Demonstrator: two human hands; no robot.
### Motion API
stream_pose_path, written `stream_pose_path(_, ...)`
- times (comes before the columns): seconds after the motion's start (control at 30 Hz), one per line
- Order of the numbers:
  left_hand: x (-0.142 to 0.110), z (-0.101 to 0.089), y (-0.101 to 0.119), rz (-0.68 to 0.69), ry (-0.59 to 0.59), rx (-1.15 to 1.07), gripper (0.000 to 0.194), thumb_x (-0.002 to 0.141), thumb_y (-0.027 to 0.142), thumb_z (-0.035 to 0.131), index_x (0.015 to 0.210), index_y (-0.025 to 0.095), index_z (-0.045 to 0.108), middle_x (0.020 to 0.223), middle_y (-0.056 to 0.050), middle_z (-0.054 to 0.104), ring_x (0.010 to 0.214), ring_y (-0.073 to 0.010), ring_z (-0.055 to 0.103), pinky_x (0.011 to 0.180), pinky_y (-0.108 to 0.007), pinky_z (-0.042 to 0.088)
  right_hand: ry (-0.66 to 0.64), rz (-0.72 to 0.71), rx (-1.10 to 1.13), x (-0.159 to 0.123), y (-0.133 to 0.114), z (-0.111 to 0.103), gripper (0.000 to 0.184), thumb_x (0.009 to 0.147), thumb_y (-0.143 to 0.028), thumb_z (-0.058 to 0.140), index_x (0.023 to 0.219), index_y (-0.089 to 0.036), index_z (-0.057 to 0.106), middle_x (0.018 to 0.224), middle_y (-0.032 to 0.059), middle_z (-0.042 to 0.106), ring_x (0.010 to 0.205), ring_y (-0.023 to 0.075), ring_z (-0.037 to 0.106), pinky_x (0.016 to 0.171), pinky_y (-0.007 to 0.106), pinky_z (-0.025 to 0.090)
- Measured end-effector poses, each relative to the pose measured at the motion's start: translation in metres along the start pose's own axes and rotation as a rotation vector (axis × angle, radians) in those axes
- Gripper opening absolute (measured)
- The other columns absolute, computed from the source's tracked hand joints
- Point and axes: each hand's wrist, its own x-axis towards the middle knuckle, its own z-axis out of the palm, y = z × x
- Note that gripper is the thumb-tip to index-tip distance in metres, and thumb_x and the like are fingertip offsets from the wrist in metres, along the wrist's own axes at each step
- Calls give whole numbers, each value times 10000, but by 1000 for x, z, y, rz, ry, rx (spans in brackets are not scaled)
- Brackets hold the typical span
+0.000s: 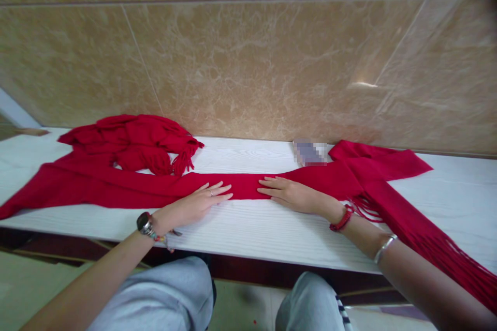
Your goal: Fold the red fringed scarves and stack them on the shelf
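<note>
A long red scarf (116,189) lies stretched from left to right across a white table (252,230). My left hand (198,201) rests flat on its middle with the fingers spread, a ring on one finger and a watch on the wrist. My right hand (287,192) lies flat on the scarf just to the right, fingers stretched toward the left hand. The scarf's right end folds back and its fringe (427,240) hangs over the table's front edge beside my right forearm.
A second red scarf (135,142) lies bunched at the back left of the table. A small blurred object (309,152) sits by the wall. A tan marble-tiled wall (252,62) rises right behind the table. My knees show below the front edge.
</note>
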Motion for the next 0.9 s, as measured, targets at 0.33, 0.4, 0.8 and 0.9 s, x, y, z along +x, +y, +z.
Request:
stream_pose_path(0.33, 5, 0, 13, -119, 29, -15, 403, 957, 320, 233, 1349, 289, 320, 1461, -6, 235, 1350, -187, 135, 1074, -429, 149, -3, 25, -7, 3, -5, -7, 427, 937, -268, 304, 1356, -201, 343, 1415, 71, 340, 1316, 182, 241, 1074, 413, 242)
stream_pose_path(0.4, 14, 2, 20, -122, 98, 36, 404, 955, 339, 245, 1340, 268, 344, 1456, -20, 248, 1348, -190, 144, 1076, -422, 148, 23, 42, -23, 5, -9, -9, 427, 941, -274, 289, 1357, -194, 339, 1420, 77, 329, 1315, 182, 245, 1076, 427, 227)
stream_pose_path(0.8, 56, 8, 42, -286, -37, 14, 542, 923, 433, 285, 1404, 197, 207, 1472, -86, 142, 1347, -284, 97, 1040, -504, 190, -12, 264, -107, -4, 2, -7, 568, 925, -432, 268, 1360, -70, 314, 1400, 166, 329, 1303, 234, 268, 1055, 428, 267)
stream_pose_path(0.9, 58, 7, 42, -305, -36, 11, 536, 923, 438, 258, 1400, 198, 224, 1470, -94, 148, 1345, -287, 111, 1036, -512, 188, 66, 344, -126, -8, 6, -16, 571, 929, -425, 242, 1359, -55, 307, 1407, 172, 313, 1311, 234, 245, 1049, 417, 277)
